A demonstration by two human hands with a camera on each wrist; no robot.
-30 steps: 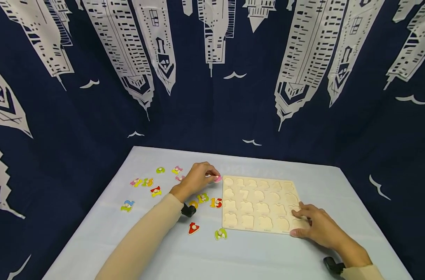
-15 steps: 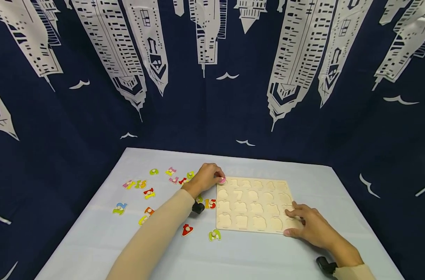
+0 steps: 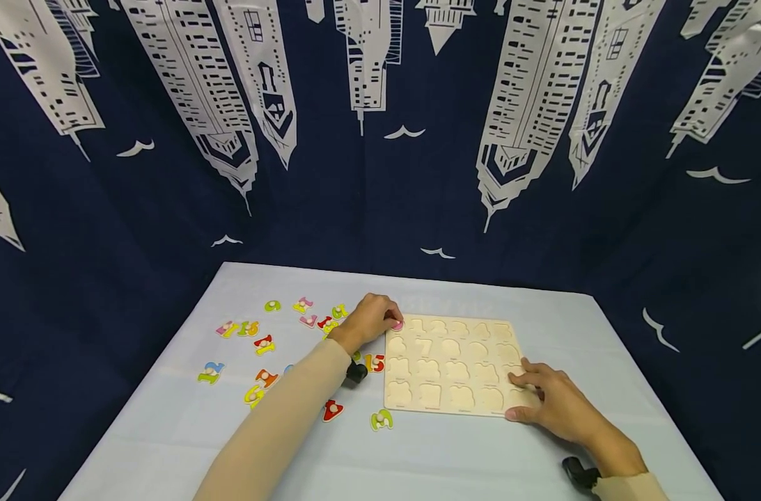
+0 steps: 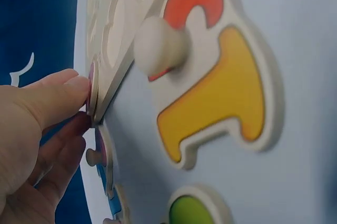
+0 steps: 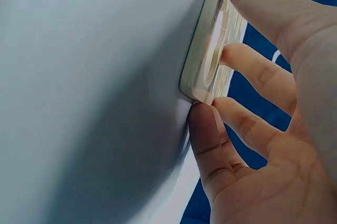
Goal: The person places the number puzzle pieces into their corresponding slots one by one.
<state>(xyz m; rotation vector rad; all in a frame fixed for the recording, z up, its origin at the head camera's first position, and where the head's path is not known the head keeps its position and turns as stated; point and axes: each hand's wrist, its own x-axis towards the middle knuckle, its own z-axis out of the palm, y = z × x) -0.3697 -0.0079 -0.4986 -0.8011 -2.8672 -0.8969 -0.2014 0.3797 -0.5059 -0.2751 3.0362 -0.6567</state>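
My left hand (image 3: pixel 369 321) pinches a pink wooden puzzle piece (image 3: pixel 397 325) between thumb and fingers, at the far left corner of the pale wooden puzzle board (image 3: pixel 443 381). In the left wrist view, that thin piece (image 4: pixel 93 92) stands edge-on over the board's corner, its face mostly hidden. Rows of shallow number-shaped recesses cover the board. My right hand (image 3: pixel 552 400) holds the board's near right corner, thumb at the front edge. From the right wrist, other fingertips (image 5: pixel 202 116) show against the board's side (image 5: pixel 202 50), one finger reaching onto its top.
Left of the board lie several knobbed number pieces, among them a red-and-yellow 15 (image 3: pixel 375 362), a red 4 (image 3: pixel 333 410), a green 3 (image 3: pixel 381 419) and a blue-and-green 12 (image 3: pixel 211 373). The left forearm hides others. A dark patterned cloth (image 3: pixel 367 195) hangs behind the white table (image 3: pixel 468 459).
My left hand has carried the pink piece rightward from beside the board onto its far left corner. My right hand keeps its place on the board. The head view has shifted slightly.
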